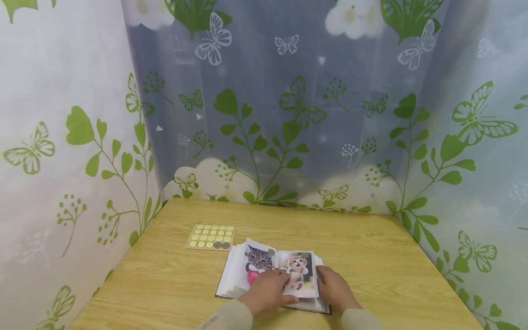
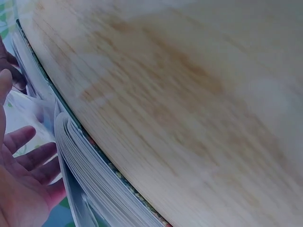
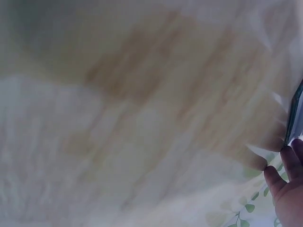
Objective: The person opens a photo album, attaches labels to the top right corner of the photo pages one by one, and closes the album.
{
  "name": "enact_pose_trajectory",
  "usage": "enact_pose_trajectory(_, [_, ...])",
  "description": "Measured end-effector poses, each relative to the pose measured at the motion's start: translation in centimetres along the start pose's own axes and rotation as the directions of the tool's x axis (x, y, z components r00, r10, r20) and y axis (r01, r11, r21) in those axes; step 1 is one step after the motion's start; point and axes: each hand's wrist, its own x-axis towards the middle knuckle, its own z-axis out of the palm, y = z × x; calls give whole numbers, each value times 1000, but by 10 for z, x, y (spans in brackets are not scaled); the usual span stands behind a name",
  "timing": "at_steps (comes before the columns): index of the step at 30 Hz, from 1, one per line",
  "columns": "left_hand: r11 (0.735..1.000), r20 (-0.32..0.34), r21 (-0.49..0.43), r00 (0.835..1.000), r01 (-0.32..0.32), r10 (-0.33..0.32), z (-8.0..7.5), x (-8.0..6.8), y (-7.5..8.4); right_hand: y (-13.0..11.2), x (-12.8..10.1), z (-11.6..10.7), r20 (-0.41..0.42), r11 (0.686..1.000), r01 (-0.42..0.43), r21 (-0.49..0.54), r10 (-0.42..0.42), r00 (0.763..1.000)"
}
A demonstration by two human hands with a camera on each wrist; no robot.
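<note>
Left hand (image 1: 267, 289) flat on the open photo album (image 1: 272, 275), fingers stretched and relaxed across the lower middle of the spread, gripping nothing; seen from the left wrist as an open palm (image 2: 19, 179) just beside the fanned page edges (image 2: 90, 175); right hand (image 1: 335, 288) on the album's right edge, fingers laid over the stacked pages there, though whether curled round the edge or merely pressing cannot be told, the right-wrist view showing only blurred fingertips (image 3: 284, 177) against a dark cover edge; beneath the fingers, a grey tabby cat photo (image 1: 259, 261) on the left page and an orange kitten photo (image 1: 298, 270) on the right; album lying near the front middle of the wooden table (image 1: 392, 270); further back and left, well apart, a sheet of round yellow stickers (image 1: 211, 236); behind and around, a curtain (image 1: 288, 114) printed with green leaves and butterflies.
</note>
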Motion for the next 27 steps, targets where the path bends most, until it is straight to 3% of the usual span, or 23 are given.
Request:
enact_pose_trajectory(7, [998,-22,-60,999,-31,30,-2,-4,-3,-5,-3,-1,-33,998,30,-46,-31,999])
enact_pose_trajectory(16, [992,-43,-115,998,-53,49,-6,-9,-8,-8,0,-1,47,994,5,-106,0,999])
enact_pose_trajectory(27, [991,-106,-84,990,-104,95,-3,-11,-11,-10,4,3,89,990,-35,-135,47,995])
